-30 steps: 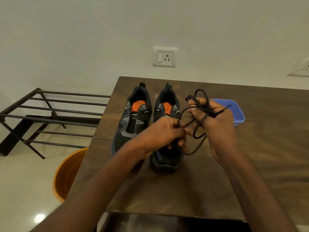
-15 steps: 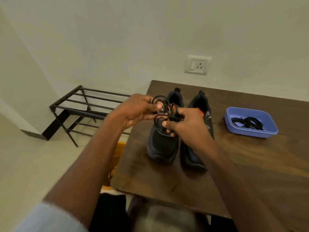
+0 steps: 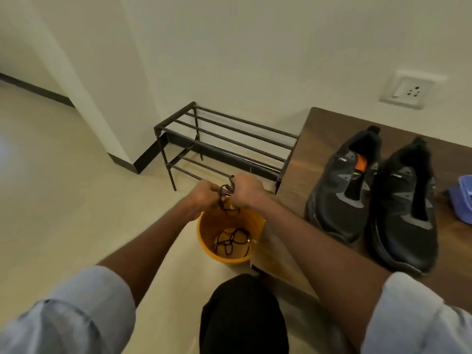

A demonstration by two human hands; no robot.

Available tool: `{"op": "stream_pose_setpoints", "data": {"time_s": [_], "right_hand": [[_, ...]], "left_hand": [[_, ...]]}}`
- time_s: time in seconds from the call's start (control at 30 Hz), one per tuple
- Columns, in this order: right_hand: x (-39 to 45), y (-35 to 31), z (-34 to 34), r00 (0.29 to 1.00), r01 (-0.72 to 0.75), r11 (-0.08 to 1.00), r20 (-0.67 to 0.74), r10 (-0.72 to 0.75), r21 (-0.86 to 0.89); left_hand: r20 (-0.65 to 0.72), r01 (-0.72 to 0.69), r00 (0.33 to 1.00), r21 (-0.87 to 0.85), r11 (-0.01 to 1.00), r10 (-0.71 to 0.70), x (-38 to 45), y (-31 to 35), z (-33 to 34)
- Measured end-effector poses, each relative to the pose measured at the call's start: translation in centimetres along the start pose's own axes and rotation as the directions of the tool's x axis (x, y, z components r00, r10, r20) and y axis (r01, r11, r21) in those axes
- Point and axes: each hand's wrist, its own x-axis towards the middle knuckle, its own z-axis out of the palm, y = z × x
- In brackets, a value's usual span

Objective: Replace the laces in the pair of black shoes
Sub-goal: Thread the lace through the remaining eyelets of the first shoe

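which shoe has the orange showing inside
The left shoe, the one nearer the table's left edge and the bucket. The right shoe beside it looks all black inside.

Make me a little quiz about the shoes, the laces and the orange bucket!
1. True or false: both shoes on the table have laces in them.
2. What already lies inside the orange bucket? A) a shoe B) a black lace C) nothing
3. Fill in: both hands hold a bundled black lace right above the ____.

Key: 1 false. 2 B. 3 bucket. The left hand and right hand both grip it.
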Motion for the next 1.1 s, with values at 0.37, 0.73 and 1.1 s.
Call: {"op": "stream_pose_setpoints", "data": {"time_s": [0.37,0.73,1.1], "right_hand": [[-1.4,1.5,0.7,0.99,0.05,0.998,-0.135,-0.044,0.043],[-17.2,15.9,-8.0,0.475,0.14,0.946,-0.858,0.196,0.294],[-19.7,26.7,-5.6,0.64,-0.057,0.882,-0.66,0.392,0.468]], "left_hand": [[-0.035,-0.08,0.994,0.412,0.908,0.103,1.8,-2.7,1.7],[-0.066,-0.573,0.797,0.232,0.786,0.6,-7.6,13.1,9.9],[0.017,-0.373,0.885,0.623,0.688,0.465,-10.0,17.4,21.0]]}}
